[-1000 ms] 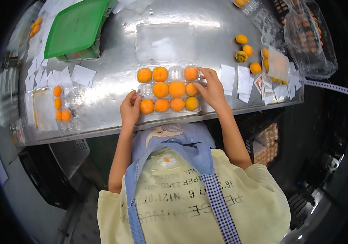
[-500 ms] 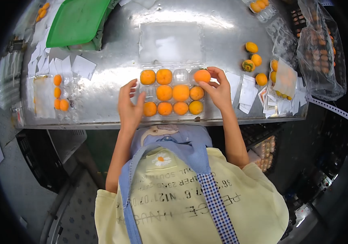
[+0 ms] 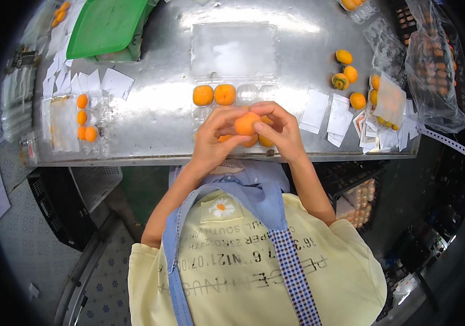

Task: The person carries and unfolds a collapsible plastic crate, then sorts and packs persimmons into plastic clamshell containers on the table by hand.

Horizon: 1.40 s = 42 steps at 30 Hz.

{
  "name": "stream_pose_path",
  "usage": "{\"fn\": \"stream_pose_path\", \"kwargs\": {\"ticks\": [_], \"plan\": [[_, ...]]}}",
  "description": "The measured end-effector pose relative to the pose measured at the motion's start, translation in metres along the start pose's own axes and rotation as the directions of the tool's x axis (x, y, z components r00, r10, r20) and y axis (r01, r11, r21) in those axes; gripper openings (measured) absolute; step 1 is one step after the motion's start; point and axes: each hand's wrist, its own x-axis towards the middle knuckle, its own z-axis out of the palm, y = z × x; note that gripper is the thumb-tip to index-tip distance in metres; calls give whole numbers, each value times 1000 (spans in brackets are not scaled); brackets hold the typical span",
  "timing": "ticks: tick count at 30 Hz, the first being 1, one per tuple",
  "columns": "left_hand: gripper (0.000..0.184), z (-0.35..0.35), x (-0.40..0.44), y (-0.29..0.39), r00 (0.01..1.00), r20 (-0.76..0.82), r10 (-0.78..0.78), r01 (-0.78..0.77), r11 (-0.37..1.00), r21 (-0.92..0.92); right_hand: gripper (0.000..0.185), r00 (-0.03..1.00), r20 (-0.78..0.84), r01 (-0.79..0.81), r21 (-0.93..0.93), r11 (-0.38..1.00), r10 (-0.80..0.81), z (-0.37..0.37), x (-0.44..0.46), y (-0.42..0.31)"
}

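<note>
Between my two hands, over the clear plastic tray (image 3: 247,93), is one orange fruit (image 3: 247,124). My right hand (image 3: 281,130) pinches it from the right with thumb and fingers. My left hand (image 3: 217,136) is curled against its left side, fingers touching it. Two fruits (image 3: 214,95) sit in the tray's back row at the left; the two back cells to their right hold no fruit. Other fruits in the nearer rows are partly hidden beneath my hands. The tray's clear lid (image 3: 234,51) lies folded back behind it.
A green-lidded box (image 3: 107,27) stands at the back left. Another open tray with fruit (image 3: 83,125) lies on the left. Loose fruits (image 3: 350,74), white cards (image 3: 314,111) and a fruit pack (image 3: 387,98) are on the right. The metal table's front edge (image 3: 162,161) is nearest me.
My right hand has lifted the fruit from the tray's back right cell and brought it left and nearer me. My left hand has moved right to meet it.
</note>
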Motion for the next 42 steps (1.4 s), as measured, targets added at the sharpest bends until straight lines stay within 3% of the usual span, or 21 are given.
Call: {"fn": "stream_pose_path", "kwargs": {"ticks": [3,6,9,12,15,16,19,22,28,31,33,34,36,39,42], "plan": [[44,-1,-5,-2,998,-16,-65,63,994,-92,18,999,-27,-25,-99,995,22,3,2,-2],[44,0,-7,-4,996,-2,-84,82,985,-151,16,994,-29,-109,-7,994,109,1,5,-4],[49,-2,-8,-5,987,28,-156,159,969,-191,17,996,-34,-84,-20,996,83,1,5,-3],[49,-4,-6,-4,965,23,-261,260,941,-215,19,996,-77,-56,-57,997,51,8,5,-6],[49,2,-4,-9,998,-13,-54,54,999,-8,23,991,-100,60,-259,964,-88,16,3,5],[49,4,-5,-8,997,-4,-82,82,996,-35,28,989,-133,35,-218,975,-65,19,3,6],[48,6,-6,-5,988,36,-150,153,984,-91,22,968,-162,140,-279,950,-190,20,4,13],[47,5,-7,-3,978,88,-192,202,970,-138,21,968,-252,-34,-183,983,-14,12,6,22],[48,2,-4,0,962,102,-252,272,890,-366,24,944,-236,-253,-79,964,229,15,6,5],[49,0,-5,-2,941,88,-327,328,819,-471,16,945,-326,-111,-336,935,-5,17,13,15],[49,-7,-5,-8,910,151,-387,407,758,-509,23,908,-293,134,-476,869,-300,23,16,7],[46,-8,-6,-14,909,172,-381,413,752,-514,36,923,-163,198,-576,793,-350,24,15,1],[43,-4,-11,-29,890,143,-434,450,779,-437,43,895,46,369,-636,677,-444,38,16,-8],[43,5,-9,-20,905,77,-417,421,862,-282,48,894,232,402,-792,459,-382,52,19,-19],[44,-1,-6,-13,921,104,-374,385,916,-111,48,916,221,374,-775,509,-335,49,24,-9]]}}
